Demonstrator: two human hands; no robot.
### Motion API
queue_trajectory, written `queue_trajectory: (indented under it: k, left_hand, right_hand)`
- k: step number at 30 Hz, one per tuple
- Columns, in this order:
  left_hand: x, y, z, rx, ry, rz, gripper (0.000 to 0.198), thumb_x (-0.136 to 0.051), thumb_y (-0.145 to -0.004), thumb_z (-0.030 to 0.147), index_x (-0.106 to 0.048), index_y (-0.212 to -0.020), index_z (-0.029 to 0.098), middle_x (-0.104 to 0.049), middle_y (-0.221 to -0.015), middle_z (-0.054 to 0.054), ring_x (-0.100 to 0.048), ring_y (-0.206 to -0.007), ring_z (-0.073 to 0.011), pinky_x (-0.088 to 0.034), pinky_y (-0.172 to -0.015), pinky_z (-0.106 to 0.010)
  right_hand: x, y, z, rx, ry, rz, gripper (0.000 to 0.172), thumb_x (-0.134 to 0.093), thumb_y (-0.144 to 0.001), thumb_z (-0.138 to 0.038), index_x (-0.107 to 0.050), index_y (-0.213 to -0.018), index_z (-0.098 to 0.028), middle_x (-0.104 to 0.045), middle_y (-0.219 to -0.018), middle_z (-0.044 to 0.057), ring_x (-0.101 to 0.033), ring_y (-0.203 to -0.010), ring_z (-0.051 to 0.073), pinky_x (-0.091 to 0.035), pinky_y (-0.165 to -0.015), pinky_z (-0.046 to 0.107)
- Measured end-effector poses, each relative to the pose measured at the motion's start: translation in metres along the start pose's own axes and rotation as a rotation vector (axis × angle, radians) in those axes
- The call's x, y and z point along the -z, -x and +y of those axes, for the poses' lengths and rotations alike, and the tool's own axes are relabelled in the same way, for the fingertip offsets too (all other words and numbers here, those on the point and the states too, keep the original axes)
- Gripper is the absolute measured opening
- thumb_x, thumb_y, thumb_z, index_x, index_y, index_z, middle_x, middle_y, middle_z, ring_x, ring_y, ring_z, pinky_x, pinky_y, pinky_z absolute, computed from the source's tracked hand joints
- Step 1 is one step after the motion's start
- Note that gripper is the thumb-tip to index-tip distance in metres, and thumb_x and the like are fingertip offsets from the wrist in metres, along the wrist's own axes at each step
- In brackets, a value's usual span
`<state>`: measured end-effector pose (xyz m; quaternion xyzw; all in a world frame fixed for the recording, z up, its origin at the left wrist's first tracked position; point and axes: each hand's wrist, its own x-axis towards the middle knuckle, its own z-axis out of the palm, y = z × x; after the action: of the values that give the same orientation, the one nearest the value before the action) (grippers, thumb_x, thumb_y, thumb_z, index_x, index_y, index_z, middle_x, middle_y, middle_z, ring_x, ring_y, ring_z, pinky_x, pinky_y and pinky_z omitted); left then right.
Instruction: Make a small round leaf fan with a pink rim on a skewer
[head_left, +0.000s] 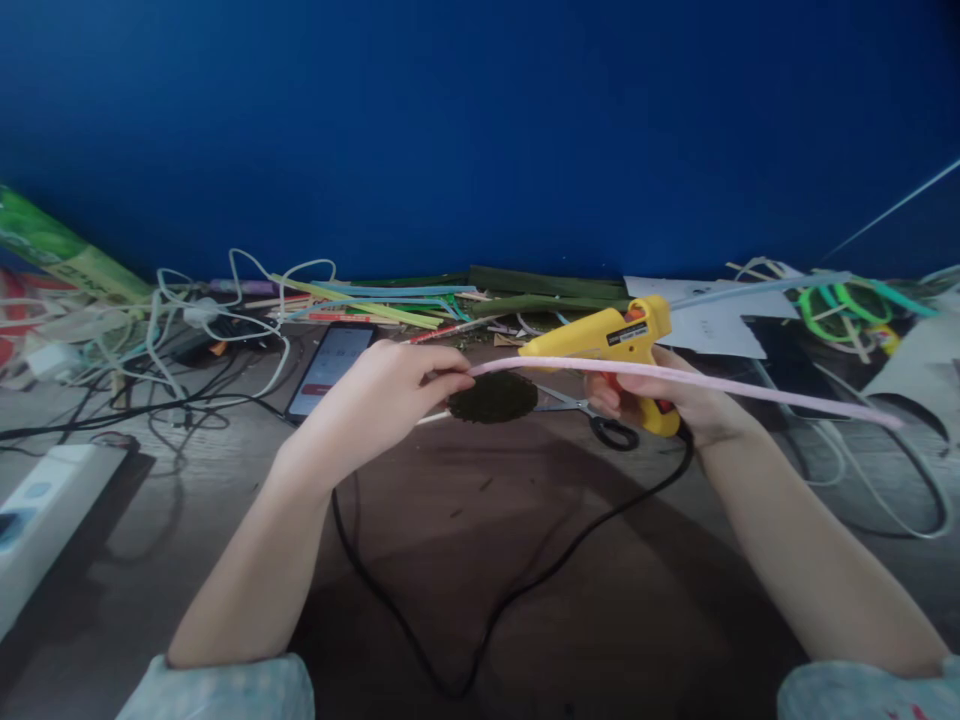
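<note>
My right hand (660, 385) is wrapped round the handle of a yellow hot glue gun (592, 338), its nozzle pointing left. A pale blue stick runs out of the gun's back toward the right. In my left hand (390, 395), thumb and fingers pinch the end of a long pink pipe cleaner (675, 374), which passes in front of the gun and off to the right. Just below the pinch is a dark green, fuzzy round piece (493, 397); whether my left hand touches it, I cannot tell. Scissors with black handles (613, 432) lie behind the gun.
A black cord (480, 640) loops across the table's front. A phone (332, 368) lies behind my left hand, near tangled white cables. A white power strip (56, 500) sits at left. Colored strips, papers (712, 320) and green-rimmed glasses (844, 308) line the back by a blue panel.
</note>
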<state>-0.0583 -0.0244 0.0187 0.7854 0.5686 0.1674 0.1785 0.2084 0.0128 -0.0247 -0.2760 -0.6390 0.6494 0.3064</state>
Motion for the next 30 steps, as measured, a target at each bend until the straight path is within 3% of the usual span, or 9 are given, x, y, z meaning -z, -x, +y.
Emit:
queue_trajectory:
  k: [12, 17, 30]
  left_hand:
    - [0.001, -0.001, 0.0, 0.024, 0.004, -0.012, 0.023, -0.048, -0.083, 0.035, -0.069, -0.083, 0.027, -0.069, -0.076, 0.006, -0.058, -0.063, -0.0122, -0.039, -0.061, -0.021]
    - [0.002, 0.0, 0.001, 0.02, 0.006, -0.017, 0.024, -0.048, -0.083, 0.035, -0.069, -0.083, 0.024, -0.069, -0.076, 0.005, -0.058, -0.063, -0.0122, -0.038, -0.062, -0.021]
    - [0.005, 0.0, 0.001, 0.044, -0.015, -0.012, 0.02, -0.05, -0.084, 0.034, -0.068, -0.084, 0.027, -0.068, -0.074, 0.008, -0.056, -0.06, -0.0098, -0.035, -0.059, -0.019]
  right_hand:
    - [0.0, 0.001, -0.001, -0.042, -0.045, 0.019, 0.019, -0.055, -0.081, -0.036, -0.053, -0.078, -0.017, -0.048, -0.065, -0.001, -0.044, -0.058, 0.01, -0.028, -0.05, 0.028]
    - [0.004, 0.0, 0.007, 0.023, -0.034, 0.02, 0.019, -0.055, -0.082, -0.036, -0.054, -0.078, -0.017, -0.049, -0.064, -0.001, -0.045, -0.057, 0.011, -0.029, -0.048, 0.027]
    - [0.008, 0.0, 0.007, 0.012, -0.063, 0.021, 0.019, -0.056, -0.08, -0.035, -0.054, -0.077, -0.017, -0.049, -0.062, -0.001, -0.042, -0.054, 0.01, -0.025, -0.047, 0.027]
